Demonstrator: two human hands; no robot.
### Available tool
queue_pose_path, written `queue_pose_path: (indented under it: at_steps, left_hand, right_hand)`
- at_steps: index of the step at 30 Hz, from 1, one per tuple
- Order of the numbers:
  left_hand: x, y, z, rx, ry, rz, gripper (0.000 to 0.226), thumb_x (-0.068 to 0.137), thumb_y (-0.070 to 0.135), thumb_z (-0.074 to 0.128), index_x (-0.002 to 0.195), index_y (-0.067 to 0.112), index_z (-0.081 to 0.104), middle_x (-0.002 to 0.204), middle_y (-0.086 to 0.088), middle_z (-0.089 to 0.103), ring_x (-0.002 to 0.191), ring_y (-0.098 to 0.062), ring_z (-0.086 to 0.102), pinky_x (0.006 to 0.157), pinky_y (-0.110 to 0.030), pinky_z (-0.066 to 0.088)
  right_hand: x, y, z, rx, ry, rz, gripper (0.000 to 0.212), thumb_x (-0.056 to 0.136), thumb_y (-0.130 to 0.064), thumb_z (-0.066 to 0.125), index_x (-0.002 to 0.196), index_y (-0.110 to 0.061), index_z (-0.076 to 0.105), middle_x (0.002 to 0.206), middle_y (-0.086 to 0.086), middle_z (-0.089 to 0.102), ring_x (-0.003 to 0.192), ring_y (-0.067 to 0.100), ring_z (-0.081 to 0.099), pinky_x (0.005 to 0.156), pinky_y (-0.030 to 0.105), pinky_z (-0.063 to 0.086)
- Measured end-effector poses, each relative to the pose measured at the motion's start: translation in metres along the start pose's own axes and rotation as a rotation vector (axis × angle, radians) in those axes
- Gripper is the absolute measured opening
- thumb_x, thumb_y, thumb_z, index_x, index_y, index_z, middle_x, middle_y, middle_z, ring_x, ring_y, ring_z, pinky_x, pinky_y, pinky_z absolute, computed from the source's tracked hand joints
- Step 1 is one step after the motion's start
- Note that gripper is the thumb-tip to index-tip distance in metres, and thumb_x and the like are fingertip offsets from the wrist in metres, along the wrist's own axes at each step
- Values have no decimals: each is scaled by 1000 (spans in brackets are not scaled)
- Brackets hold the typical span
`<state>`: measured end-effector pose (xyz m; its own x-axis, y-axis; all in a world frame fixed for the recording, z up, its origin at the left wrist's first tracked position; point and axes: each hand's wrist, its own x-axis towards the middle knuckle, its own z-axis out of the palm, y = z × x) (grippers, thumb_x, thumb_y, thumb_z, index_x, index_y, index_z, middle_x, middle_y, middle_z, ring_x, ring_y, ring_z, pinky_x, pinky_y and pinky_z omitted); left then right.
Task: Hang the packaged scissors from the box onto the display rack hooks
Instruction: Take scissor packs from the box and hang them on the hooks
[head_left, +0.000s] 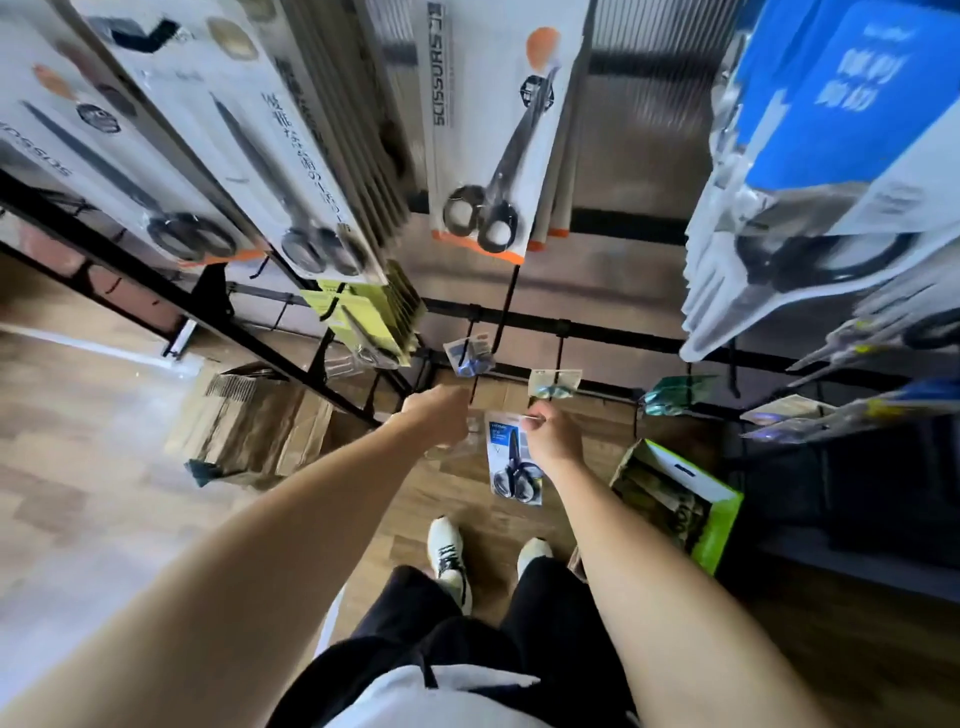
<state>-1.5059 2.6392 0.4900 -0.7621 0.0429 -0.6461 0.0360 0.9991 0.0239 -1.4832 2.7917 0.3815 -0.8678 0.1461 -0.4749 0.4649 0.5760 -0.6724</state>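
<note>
Below the low black wire hook (474, 387), the right hand (551, 434) pinches a clear-and-blue packaged scissors (511, 457). The left hand (439, 415) curls around the hook. Recommend aligning the hang-hole squarely first.

Both bare forearms extend forward and downward from the lower frame edge, converging toward the centre. Left hand (439, 415): fingers curled, back of the hand facing the camera; what it grips cannot be told. Right hand (550, 434): fingers curled, thumb and forefinger pinching together at its upper edge, wrist nearly straight. The hands stay slightly apart.
</note>
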Motion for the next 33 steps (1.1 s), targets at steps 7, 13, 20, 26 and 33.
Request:
queue_pose_path:
  at_steps: [7, 13, 20, 26, 33]
  left_hand:
    - [6, -37, -10, -35, 65, -112, 36, 91, 7, 47, 126, 14, 52, 121, -11, 61, 107, -31, 61, 80, -38, 47]
    - [19, -65, 1, -78, 102, -149, 37, 92, 14, 51, 129, 17, 52, 121, -7, 59, 110, -30, 60, 78, -36, 45]
    - [66, -100, 44, -119, 146, -130, 30, 88, 12, 50, 116, 11, 59, 112, -10, 65, 101, -30, 64, 70, -33, 44]
    - [88, -110, 48, -101, 151, -60, 38, 88, 17, 50, 126, 16, 53, 116, -7, 64, 105, -29, 62, 79, -35, 49]
    - [98, -118, 50, -55, 132, -22, 36, 90, 14, 49, 125, 18, 53, 120, -5, 63, 109, -27, 61, 78, -34, 45]
  right_hand:
    - [15, -33, 30, -31, -14, -45, 19, 94, -16, 55, 107, -8, 67, 111, 13, 69, 102, 32, 63, 75, 31, 45]
    - [39, -57, 61, -35, 14, -65, 21, 97, -22, 51, 108, -20, 68, 105, 12, 70, 96, 34, 64, 66, 31, 39]
    - [77, -58, 109, 2, 154, -85, 20, 93, -15, 44, 86, -15, 63, 92, 9, 69, 81, 30, 59, 65, 36, 45]
    - [94, -62, 120, -50, 246, -116, 21, 94, -21, 42, 82, -18, 59, 89, 7, 69, 79, 30, 60, 63, 33, 46]
    - [96, -61, 128, -222, 291, -85, 22, 95, -18, 32, 81, -17, 49, 83, 4, 64, 74, 27, 60, 56, 30, 39]
